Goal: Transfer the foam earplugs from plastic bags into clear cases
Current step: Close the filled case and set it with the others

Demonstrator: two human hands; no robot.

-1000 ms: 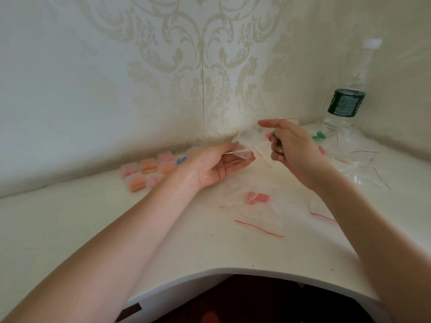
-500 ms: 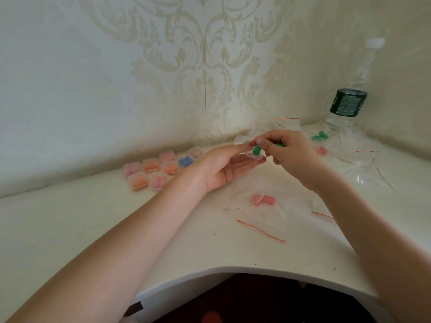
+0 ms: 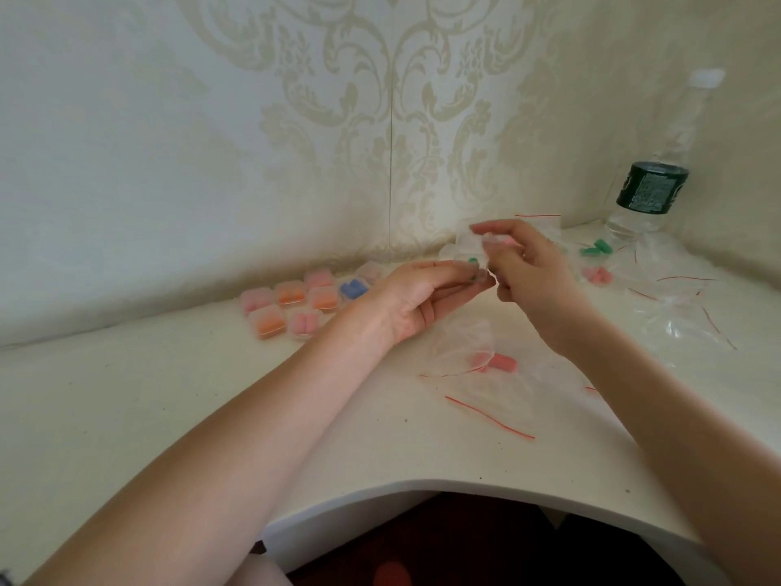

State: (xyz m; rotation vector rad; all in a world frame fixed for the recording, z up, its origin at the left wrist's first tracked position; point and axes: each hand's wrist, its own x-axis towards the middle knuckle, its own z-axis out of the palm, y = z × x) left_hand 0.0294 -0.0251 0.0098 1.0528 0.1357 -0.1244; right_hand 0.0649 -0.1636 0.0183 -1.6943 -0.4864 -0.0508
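Observation:
My left hand is palm up above the table and pinches a small clear case at its fingertips. A green earplug shows inside the case. My right hand meets it from the right, thumb and forefinger pinching the case's raised clear lid. Below the hands, a clear bag with a red strip holds pink earplugs. Further right lie bags with green earplugs and pink earplugs.
Several filled cases with pink, orange and blue earplugs sit in rows by the wall at the left. A water bottle stands in the right corner behind a pile of empty bags. The table's curved front edge is near me.
My right hand carried a green earplug to the case in my left hand; the earplug now sits in the case and the right fingers have risen to its lid.

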